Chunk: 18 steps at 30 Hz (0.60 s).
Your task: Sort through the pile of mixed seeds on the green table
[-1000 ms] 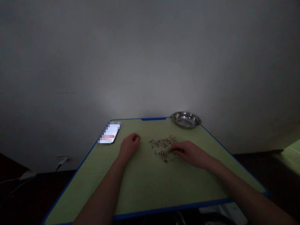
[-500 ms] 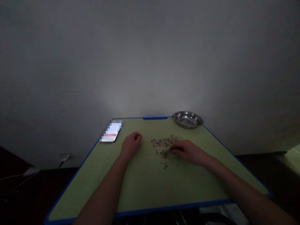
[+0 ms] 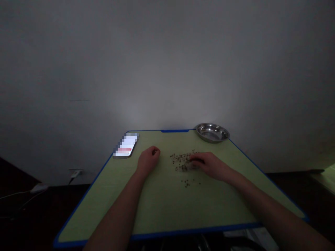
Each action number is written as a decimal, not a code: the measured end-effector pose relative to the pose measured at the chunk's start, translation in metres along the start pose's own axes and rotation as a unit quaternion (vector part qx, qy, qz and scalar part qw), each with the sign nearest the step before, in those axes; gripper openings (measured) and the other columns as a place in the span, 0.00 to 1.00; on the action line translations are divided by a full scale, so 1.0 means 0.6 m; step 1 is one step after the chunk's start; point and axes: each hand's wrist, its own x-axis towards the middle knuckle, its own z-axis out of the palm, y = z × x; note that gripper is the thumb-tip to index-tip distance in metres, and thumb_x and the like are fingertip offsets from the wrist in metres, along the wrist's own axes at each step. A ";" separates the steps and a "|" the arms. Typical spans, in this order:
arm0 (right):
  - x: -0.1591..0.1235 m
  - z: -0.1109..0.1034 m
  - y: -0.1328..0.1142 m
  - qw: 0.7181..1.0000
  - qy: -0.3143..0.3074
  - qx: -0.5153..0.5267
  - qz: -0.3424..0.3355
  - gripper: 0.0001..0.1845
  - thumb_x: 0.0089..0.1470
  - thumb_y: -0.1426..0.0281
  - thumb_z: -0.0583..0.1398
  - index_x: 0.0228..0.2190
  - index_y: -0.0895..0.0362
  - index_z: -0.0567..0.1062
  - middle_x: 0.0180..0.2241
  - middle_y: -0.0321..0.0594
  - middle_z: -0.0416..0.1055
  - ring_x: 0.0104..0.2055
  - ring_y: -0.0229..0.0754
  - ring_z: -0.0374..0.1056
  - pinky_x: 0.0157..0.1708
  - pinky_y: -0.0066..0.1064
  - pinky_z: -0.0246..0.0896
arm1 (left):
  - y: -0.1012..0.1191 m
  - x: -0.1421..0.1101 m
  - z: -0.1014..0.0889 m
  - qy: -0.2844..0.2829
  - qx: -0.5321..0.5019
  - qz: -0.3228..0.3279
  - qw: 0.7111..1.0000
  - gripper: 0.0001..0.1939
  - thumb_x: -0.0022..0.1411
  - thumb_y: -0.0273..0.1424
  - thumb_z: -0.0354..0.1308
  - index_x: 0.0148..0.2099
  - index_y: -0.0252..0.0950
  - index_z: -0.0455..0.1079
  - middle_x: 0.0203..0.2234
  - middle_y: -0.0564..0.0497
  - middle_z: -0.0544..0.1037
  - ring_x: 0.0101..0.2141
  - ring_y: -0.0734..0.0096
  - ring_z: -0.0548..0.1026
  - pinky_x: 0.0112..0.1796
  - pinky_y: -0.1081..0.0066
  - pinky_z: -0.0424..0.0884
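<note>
On the table [image 3: 162, 209], shiny-bottomed metal bowl [image 3: 212, 134], dark bits [image 3: 180, 158] beside right hand [image 3: 210, 164], left hand [image 3: 148, 160] curled, grip of both unclear.

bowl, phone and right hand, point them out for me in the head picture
bowl [image 3: 211, 135], head view, on its inner bottom
phone [image 3: 126, 144], head view, on the middle of its lit screen
right hand [image 3: 212, 166], head view, on the back of the hand

Single head cam: looks forward and down from the near side of the green table [image 3: 162, 209], roughly square to the wall [image 3: 167, 66] behind. Wide field; left hand [image 3: 148, 160] and right hand [image 3: 210, 165] at middle distance, below frame centre.
</note>
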 end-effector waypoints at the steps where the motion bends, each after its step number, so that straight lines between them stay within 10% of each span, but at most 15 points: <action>1: -0.010 -0.007 0.007 1.000 -0.001 0.004 0.007 0.12 0.55 0.71 0.54 0.37 0.56 0.76 0.33 0.39 0.76 0.34 0.41 0.69 0.35 0.31 0.60 | 0.000 -0.001 0.000 0.000 -0.001 0.001 1.000 0.12 0.57 0.34 0.48 0.34 0.37 0.72 0.30 0.49 0.78 0.32 0.68 0.73 0.34 0.71 0.63; 9: -0.092 -0.037 0.047 0.997 -0.015 0.010 0.071 0.13 0.56 0.67 0.53 0.37 0.55 0.76 0.35 0.40 0.75 0.35 0.43 0.69 0.35 0.34 0.63 | 0.004 -0.003 0.000 0.001 -0.003 0.003 1.000 0.12 0.57 0.34 0.48 0.34 0.36 0.72 0.29 0.49 0.77 0.31 0.69 0.72 0.33 0.72 0.63; 18: -0.079 -0.010 0.008 0.999 -0.025 0.015 0.031 0.12 0.57 0.69 0.53 0.37 0.54 0.76 0.35 0.40 0.76 0.36 0.43 0.70 0.37 0.34 0.63 | 0.004 -0.002 -0.003 -0.005 0.006 -0.005 1.000 0.12 0.57 0.34 0.48 0.34 0.36 0.72 0.30 0.48 0.77 0.32 0.68 0.72 0.33 0.71 0.63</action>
